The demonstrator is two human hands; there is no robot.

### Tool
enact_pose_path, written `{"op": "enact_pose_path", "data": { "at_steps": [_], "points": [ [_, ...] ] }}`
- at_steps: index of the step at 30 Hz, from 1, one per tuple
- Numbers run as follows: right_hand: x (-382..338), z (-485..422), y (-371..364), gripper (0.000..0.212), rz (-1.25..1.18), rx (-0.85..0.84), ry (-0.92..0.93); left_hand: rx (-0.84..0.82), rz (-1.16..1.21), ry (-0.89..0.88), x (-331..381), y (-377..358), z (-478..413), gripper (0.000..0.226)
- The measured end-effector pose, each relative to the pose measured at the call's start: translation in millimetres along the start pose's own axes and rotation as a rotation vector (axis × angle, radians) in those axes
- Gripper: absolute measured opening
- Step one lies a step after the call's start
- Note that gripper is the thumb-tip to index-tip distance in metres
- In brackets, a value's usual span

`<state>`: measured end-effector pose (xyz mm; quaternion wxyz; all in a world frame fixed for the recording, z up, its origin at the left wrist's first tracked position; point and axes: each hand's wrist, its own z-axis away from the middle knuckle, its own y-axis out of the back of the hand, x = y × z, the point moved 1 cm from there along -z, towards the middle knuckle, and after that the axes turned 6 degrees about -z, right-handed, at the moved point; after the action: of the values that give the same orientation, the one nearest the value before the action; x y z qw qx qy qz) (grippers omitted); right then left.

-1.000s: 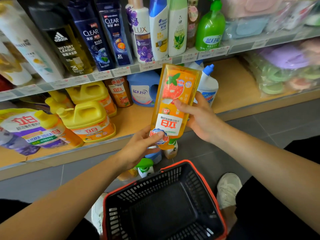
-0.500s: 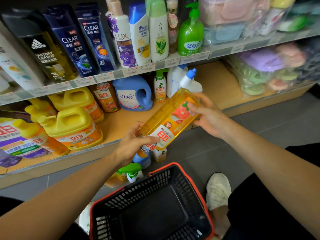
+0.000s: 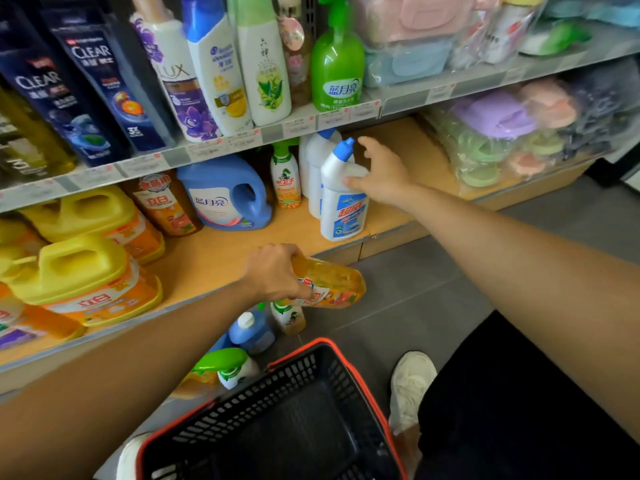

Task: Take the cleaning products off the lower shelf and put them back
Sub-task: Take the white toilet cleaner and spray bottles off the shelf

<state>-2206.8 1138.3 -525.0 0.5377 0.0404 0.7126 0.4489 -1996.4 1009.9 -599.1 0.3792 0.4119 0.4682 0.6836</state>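
Showing see-through orange soap bottle with red-and-white label (image 3: 329,282), white plastic bottle with blue cap (image 3: 341,199), big blue jug (image 3: 225,194), black plastic basket with red rim (image 3: 360,375).

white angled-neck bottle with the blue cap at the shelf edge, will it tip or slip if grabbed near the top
The white angled-neck bottle with the blue cap is tall and narrow and stands near the wooden shelf's front edge, so a push up high would probably tip it. The right hand touches its smooth plastic shoulder, which may be slippery.

My left hand (image 3: 277,271) hides the orange bottle's (image 3: 332,284) cap end. I can't read the blurred price tags (image 3: 239,140). The basket (image 3: 277,427) runs off the bottom edge.
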Motion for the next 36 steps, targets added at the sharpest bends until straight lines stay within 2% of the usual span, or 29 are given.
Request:
{"op": "enact_pose_path", "data": {
  "at_steps": [2,4,8,11,15,17,20,24,30,36],
  "points": [
    [-2.5,-12.8,-2.9,0.089,-0.057,-0.050,0.001,-0.055,-0.198,-0.116,14.5,-6.2,-19.9,0.076],
    [-1.0,-21.6,-6.8,0.083,-0.154,-0.063,0.005,-0.100,-0.323,-0.209,28.5,-15.5,-37.0,0.070],
    [0.9,-32.2,-6.7,0.044,-0.185,-0.001,0.043,-0.151,-0.450,-0.371,46.1,-47.0,-57.6,0.064],
    [1.0,-36.7,-4.3,0.032,-0.257,0.010,0.023,-0.170,-0.439,-0.448,48.8,-77.1,-63.1,0.071],
    [1.3,-34.9,-4.0,0.030,-0.306,-0.008,0.017,-0.159,-0.290,-0.431,47.1,-102.2,-65.2,0.081],
    [-0.4,-32.4,-3.9,0.031,-0.318,-0.005,0.025,-0.182,-0.193,-0.428,44.3,-104.5,-62.8,0.079],
    [-4.5,-28.5,-3.6,0.036,-0.315,-0.002,0.045,-0.191,0.007,-0.403,39.5,-106.4,-54.2,0.063],
    [-7.7,-22.5,-3.3,0.031,-0.299,0.001,0.047,-0.109,0.330,-0.332,38.2,-109.6,-42.2,0.041],
    [-11.7,-11.3,-3.2,0.028,-0.259,0.026,0.042,-0.105,0.360,-0.286,37.7,-95.8,-29.5,0.039],
    [-30.8,16.1,4.6,0.021,-0.309,0.010,0.102,0.108,0.522,-0.115,2.5,-44.0,-2.8,0.044]
  ]
}}
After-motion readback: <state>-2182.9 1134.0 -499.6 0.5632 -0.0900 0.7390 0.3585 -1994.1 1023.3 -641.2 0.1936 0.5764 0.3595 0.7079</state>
